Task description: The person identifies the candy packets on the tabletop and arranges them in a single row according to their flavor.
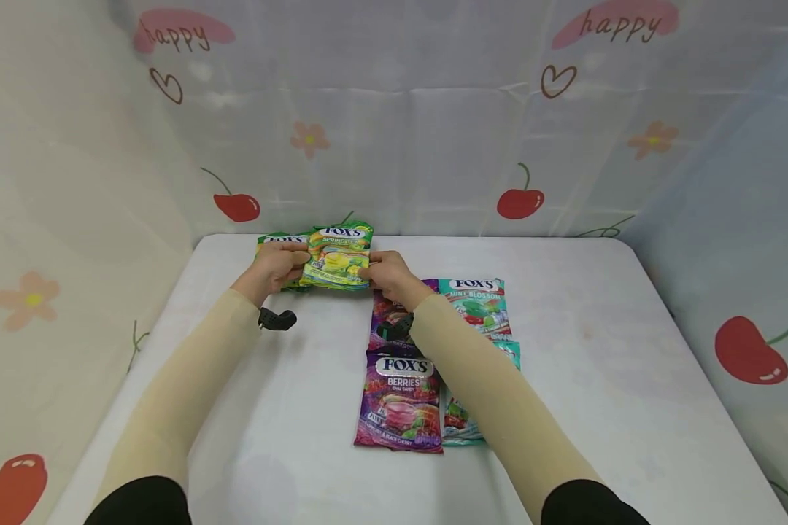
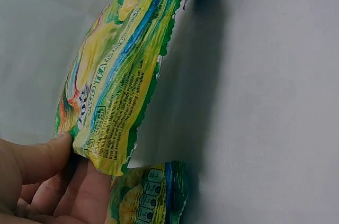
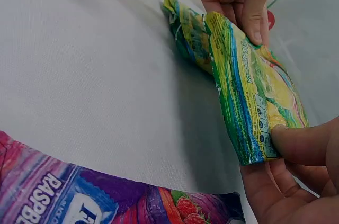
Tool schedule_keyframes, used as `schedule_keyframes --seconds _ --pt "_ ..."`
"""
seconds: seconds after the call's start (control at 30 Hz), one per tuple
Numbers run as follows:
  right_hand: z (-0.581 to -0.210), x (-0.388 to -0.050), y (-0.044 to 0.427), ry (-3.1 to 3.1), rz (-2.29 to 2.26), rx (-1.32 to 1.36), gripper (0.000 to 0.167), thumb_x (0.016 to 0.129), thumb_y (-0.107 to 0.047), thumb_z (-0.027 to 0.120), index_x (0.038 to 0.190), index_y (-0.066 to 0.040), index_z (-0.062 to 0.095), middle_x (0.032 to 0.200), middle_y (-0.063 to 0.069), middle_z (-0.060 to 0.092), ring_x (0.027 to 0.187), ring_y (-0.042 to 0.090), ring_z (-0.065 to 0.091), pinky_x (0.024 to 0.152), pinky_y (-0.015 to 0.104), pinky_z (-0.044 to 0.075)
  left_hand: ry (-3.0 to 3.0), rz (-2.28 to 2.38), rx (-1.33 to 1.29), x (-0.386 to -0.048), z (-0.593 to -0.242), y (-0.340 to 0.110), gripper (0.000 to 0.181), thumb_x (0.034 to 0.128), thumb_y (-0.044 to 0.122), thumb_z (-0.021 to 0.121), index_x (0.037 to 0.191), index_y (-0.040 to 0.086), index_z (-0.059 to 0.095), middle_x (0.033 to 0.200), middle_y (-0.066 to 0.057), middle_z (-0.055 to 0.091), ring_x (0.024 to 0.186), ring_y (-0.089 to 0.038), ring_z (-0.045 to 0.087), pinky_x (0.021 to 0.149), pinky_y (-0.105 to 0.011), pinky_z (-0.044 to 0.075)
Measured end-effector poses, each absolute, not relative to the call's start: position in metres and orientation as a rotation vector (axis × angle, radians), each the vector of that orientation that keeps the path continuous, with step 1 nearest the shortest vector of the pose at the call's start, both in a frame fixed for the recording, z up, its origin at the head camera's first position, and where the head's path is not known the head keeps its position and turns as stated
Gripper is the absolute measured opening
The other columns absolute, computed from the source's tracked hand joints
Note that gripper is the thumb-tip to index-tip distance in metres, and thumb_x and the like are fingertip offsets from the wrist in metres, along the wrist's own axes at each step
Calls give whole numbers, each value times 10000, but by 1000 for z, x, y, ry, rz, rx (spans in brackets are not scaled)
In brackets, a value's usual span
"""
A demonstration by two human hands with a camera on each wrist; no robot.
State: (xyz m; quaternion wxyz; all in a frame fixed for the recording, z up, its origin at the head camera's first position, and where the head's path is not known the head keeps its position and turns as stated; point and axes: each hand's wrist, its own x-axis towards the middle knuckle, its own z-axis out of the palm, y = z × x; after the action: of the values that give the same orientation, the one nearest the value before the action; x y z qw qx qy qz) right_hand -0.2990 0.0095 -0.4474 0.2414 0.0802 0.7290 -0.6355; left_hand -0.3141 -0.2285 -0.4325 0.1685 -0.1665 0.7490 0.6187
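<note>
A yellow-green candy bag (image 1: 338, 257) is held up between both hands near the table's back edge. The left hand (image 1: 277, 268) pinches its left side, thumb on the front; the left wrist view shows that hand (image 2: 50, 181) at the corner of the bag (image 2: 114, 70). The right hand (image 1: 392, 277) pinches the opposite side, and in the right wrist view its thumb (image 3: 302, 142) presses on the bag (image 3: 254, 91). A second yellow-green bag (image 1: 282, 238) is behind the left hand, partly covered by it and the held bag.
Purple bags (image 1: 400, 408) and teal bags (image 1: 476, 302) lie in two columns on the white table (image 1: 565, 364), partly under the right forearm. A purple bag (image 3: 100, 197) is close to the right wrist camera. A printed curtain (image 1: 407, 146) stands behind the table.
</note>
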Motion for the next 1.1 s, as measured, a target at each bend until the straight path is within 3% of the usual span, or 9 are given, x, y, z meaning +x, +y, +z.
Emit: schedule_keyframes --seconds 0.17,0.3,0.53,0.8,1.1 --pt "-450 -307 6 2096 -1630 327 561 983 -129 705 1514 -124 525 1346 86 623 999 187 576 910 350 532 2150 1747 -516 -320 -439 -230 459 1043 141 613 1493 91 542 1543 -138 494 1283 -225 570 1117 -377 508" --pt "-452 -315 3 2199 -1521 325 520 984 -125 701 1485 -131 562 1357 77 620 1068 196 591 960 355 554 2163 1730 -536 -322 -443 -230 470 1032 137 631 1490 77 546 1550 -136 501 1238 -189 599 1068 -329 542" --pt "-453 -317 4 2396 -1357 191 481 977 -152 707 1440 -80 600 1478 111 563 1345 258 533 1141 415 482 2199 1718 -545 -321 -447 -229 423 1030 126 636 1446 60 589 1489 -139 556 999 -141 625 740 -167 573" --pt "-465 -315 5 2588 -1246 66 371 960 -158 717 1311 -42 699 1382 121 643 1297 268 573 1114 393 506 2282 1673 -553 -321 -450 -227 376 1002 86 670 1370 18 640 1412 -173 598 1034 -176 659 951 -304 603" --pt "-466 -316 3 2645 -1155 32 388 974 -191 716 1335 -53 678 1371 123 635 1291 275 561 1135 403 484 2457 1570 -481 -321 -453 -226 324 997 100 683 1308 10 685 1375 -182 607 1138 -246 651 945 -326 608"
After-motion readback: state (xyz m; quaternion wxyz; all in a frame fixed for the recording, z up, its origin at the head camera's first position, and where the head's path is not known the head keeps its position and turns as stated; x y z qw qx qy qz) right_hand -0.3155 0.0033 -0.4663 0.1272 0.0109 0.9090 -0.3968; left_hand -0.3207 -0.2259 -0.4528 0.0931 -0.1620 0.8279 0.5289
